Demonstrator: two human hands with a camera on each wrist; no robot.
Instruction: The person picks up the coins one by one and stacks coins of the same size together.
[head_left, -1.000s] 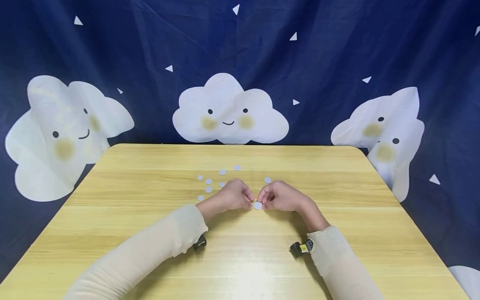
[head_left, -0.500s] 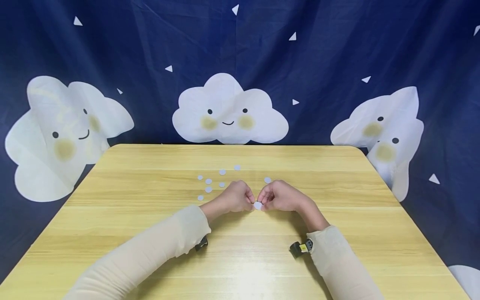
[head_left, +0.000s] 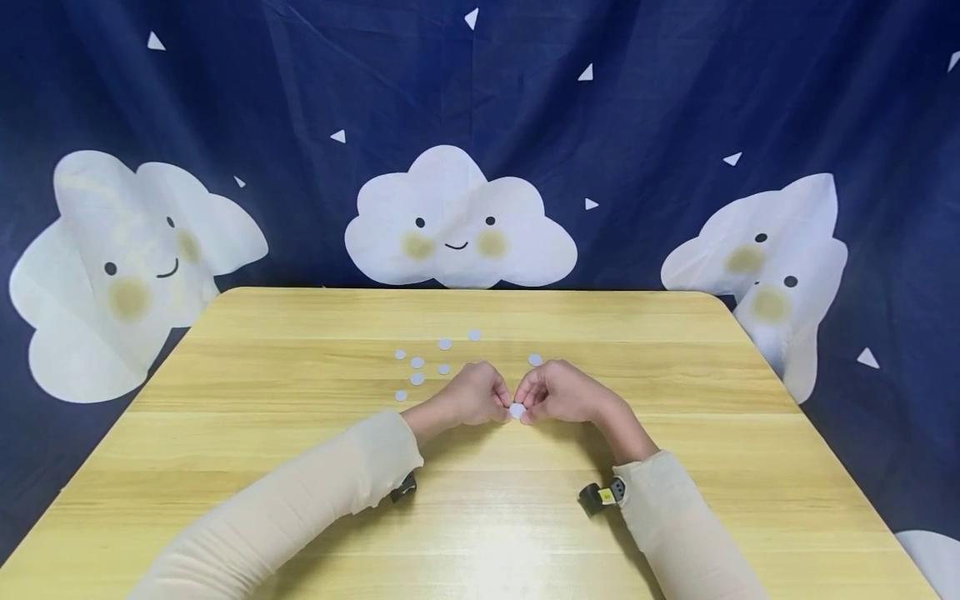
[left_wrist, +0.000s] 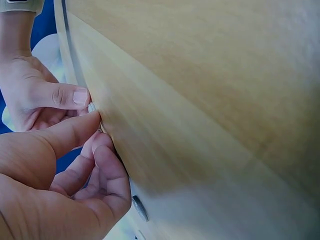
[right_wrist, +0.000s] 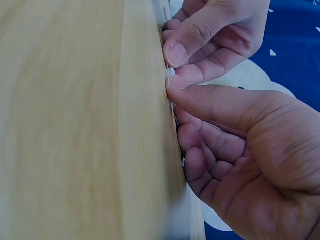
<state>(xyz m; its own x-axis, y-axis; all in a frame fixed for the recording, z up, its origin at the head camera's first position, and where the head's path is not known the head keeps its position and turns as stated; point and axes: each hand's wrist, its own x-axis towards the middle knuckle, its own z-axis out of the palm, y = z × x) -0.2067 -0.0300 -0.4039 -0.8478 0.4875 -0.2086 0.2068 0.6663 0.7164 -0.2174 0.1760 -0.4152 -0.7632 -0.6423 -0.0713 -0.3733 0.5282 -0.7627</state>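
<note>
A small white disc (head_left: pixel 517 410) lies on the wooden table (head_left: pixel 300 442) at its middle, and both hands meet at it. My left hand (head_left: pixel 501 405) pinches its left edge with curled thumb and fingers. My right hand (head_left: pixel 527 408) pinches its right edge the same way. In the left wrist view the left thumb (left_wrist: pixel 75 132) and the right thumb (left_wrist: pixel 70 96) close on the disc (left_wrist: pixel 92 107) against the tabletop. The right wrist view shows the thin disc (right_wrist: pixel 170 73) edge-on between the two hands' fingertips.
Several more white discs (head_left: pixel 417 363) lie scattered on the table just beyond the left hand, and one disc (head_left: pixel 535 360) lies beyond the right hand. A dark blue cloth with white clouds (head_left: pixel 457 221) hangs behind the table's far edge.
</note>
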